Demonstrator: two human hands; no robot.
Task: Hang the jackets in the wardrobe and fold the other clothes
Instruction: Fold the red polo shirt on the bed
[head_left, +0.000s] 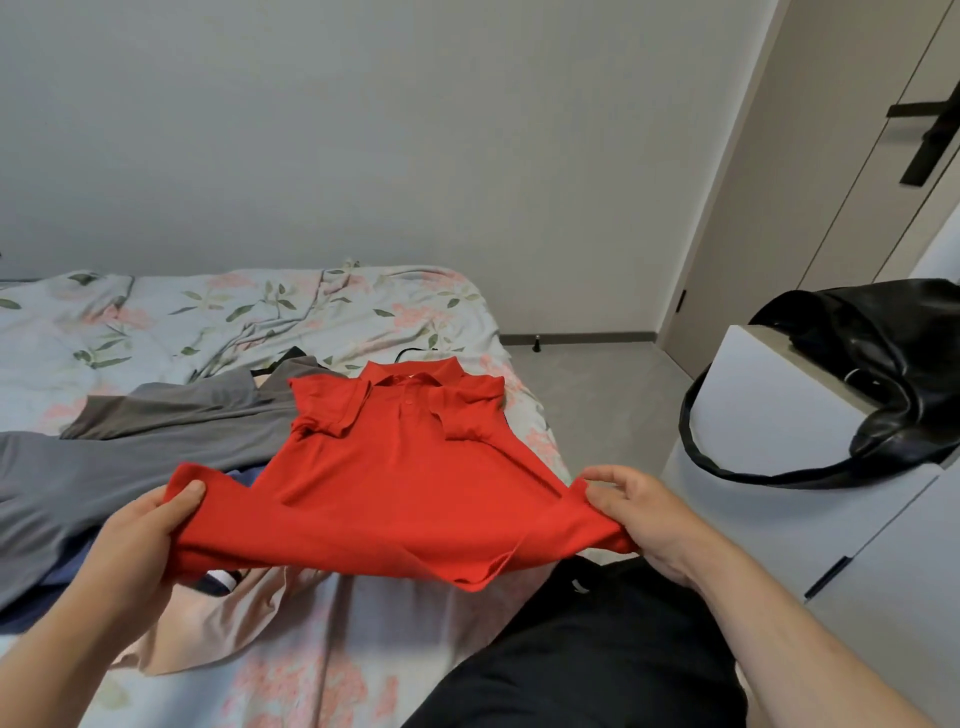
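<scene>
**The fold may come out crooked, or pull its neighbour along**

The bed carries everything, and it is crowded. The shirt lies close to the bed's right edge, so cloth pushed to that side could slide down to the floor.

The grey garment is spread over the left part of the bed. Its upper part runs under the left shoulder of the red polo shirt, or at least touches it; I cannot tell which. If the shirt is shifted while folding, I think the grey cloth may wrinkle or be dragged with it.

The red polo shirt has its collar end resting on the bed, toward the far right corner, and its hem is lifted off the bed. Both short sleeves are turned in onto the chest. They lie loose, so a quick lift of the hem could make them fall open.

The hands are well apart, each one clamped on a hem corner. The left hand pinches its corner flat under the thumb. The right hand holds a bunched, twisted corner, and the hem sags between them. When the hem goes to the collar like this, the edges may not meet evenly.
</scene>
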